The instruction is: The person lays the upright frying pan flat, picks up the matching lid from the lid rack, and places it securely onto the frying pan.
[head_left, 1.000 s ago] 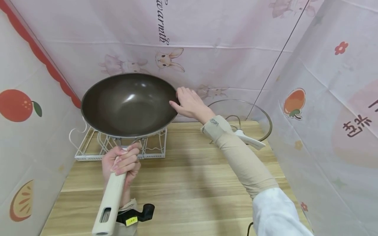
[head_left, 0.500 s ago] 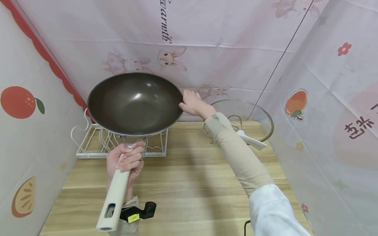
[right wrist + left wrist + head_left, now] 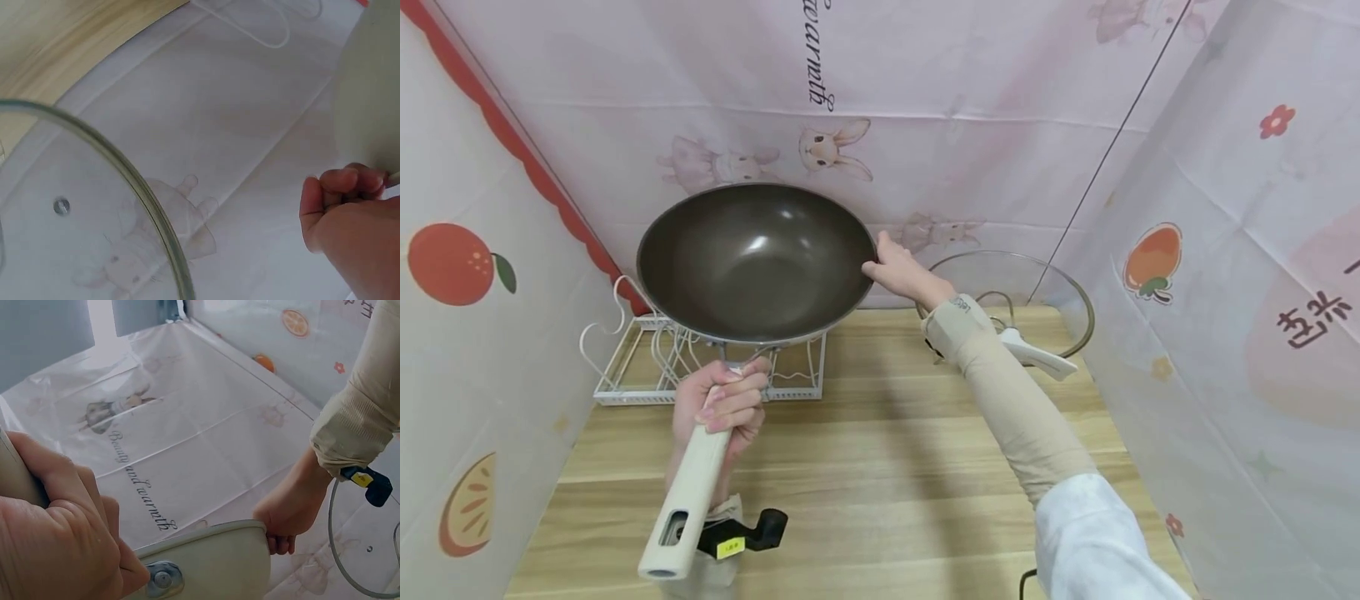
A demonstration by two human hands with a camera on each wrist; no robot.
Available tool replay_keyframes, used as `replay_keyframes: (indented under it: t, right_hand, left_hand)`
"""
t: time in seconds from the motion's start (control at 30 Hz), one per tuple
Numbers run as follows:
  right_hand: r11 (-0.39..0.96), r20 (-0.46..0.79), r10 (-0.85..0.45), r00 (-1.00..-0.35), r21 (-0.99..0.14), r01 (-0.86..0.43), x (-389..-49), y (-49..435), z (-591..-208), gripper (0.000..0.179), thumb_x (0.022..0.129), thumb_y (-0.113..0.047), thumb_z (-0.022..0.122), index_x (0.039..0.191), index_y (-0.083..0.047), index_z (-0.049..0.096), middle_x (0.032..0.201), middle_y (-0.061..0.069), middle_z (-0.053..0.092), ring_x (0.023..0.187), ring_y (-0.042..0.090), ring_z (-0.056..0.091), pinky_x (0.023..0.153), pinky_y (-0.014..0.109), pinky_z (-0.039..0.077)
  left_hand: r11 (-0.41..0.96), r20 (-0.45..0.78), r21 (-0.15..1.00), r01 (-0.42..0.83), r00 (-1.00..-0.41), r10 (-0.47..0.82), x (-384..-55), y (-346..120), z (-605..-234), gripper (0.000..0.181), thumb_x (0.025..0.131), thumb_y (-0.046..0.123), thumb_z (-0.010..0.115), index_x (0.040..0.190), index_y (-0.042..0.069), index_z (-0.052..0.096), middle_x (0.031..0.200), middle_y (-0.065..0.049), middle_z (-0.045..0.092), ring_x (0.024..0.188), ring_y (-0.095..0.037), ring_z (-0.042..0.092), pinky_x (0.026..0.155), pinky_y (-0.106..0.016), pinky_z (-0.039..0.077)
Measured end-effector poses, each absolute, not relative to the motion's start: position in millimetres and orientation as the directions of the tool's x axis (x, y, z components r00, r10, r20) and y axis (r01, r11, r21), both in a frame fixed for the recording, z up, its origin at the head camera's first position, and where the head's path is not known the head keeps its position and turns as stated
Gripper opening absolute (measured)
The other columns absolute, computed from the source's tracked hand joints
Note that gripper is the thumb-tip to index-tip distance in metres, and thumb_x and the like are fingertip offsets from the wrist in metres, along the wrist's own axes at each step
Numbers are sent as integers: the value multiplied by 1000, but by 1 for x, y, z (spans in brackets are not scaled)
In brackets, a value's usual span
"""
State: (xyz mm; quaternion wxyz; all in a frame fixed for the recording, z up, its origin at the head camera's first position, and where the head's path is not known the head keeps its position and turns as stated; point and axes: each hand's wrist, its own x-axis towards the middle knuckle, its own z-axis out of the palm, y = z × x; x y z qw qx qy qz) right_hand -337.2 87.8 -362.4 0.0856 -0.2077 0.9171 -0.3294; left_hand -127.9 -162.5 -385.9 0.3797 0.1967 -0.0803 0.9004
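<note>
A deep wok point(image 3: 752, 267) with a dark inside and a cream outside is held up above the white wire rack, its bowl tilted to face the head camera. My left hand point(image 3: 722, 404) grips its long cream handle point(image 3: 683, 500) close to the bowl, the fingers wrapped round it. At the wok's right rim my right hand point(image 3: 906, 271) pinches the edge, thumb on the near side. The left wrist view shows the wok's pale outer wall point(image 3: 231, 559) and a metal rivet point(image 3: 164, 580). Curled right-hand fingers point(image 3: 350, 181) meet the rim in the right wrist view.
Below and behind the wok stands the white wire rack point(image 3: 625, 398) on the wooden table point(image 3: 850, 483). A glass lid point(image 3: 1067, 292) leans upright on a stand at the back right, beside my right forearm. Printed cloth walls point(image 3: 985, 75) enclose three sides.
The wok has shifted slightly to the right over the rack, and both hands have moved with it. My right hand has stayed at its right rim. The lid and rack stand as before.
</note>
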Motion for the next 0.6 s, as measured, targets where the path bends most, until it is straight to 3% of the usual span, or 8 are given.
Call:
replay_keyframes:
  t: [0.07,0.27,0.43,0.6]
  right_hand:
    - [674,8,-419,-908,-667,-317,-336,90,-364,37,94,-22,49,120,0,37,111,18,51,110,32,51,98,48,43]
    - [604,97,-368,-925,-731,-317,-330,93,-364,30,91,-17,50,112,-2,36,99,14,48,99,29,50,88,42,45]
    - [567,128,-327,-936,-766,-303,-324,95,-363,27,90,-15,49,108,-2,33,93,11,40,94,28,46,82,41,43]
    - [553,176,-287,-942,-772,-313,-318,98,-364,26,90,-13,49,108,-1,35,94,10,42,90,27,46,79,38,42]
  left_hand:
    - [-691,403,25,-723,-625,668,-129,-164,-385,14,86,-1,33,97,6,31,66,7,24,46,0,25,41,-13,36]
    - [-664,374,97,-741,-592,714,-134,-172,-381,20,88,0,32,107,-1,37,67,7,21,45,-1,23,42,-15,36]
    - [-638,336,121,-760,-574,747,-136,-178,-378,24,88,-1,33,110,-2,41,68,7,20,47,-2,22,43,-17,36]
    - [-598,318,134,-790,-537,781,-139,-181,-376,22,88,-1,34,108,-2,45,68,7,21,48,-2,22,43,-17,34]
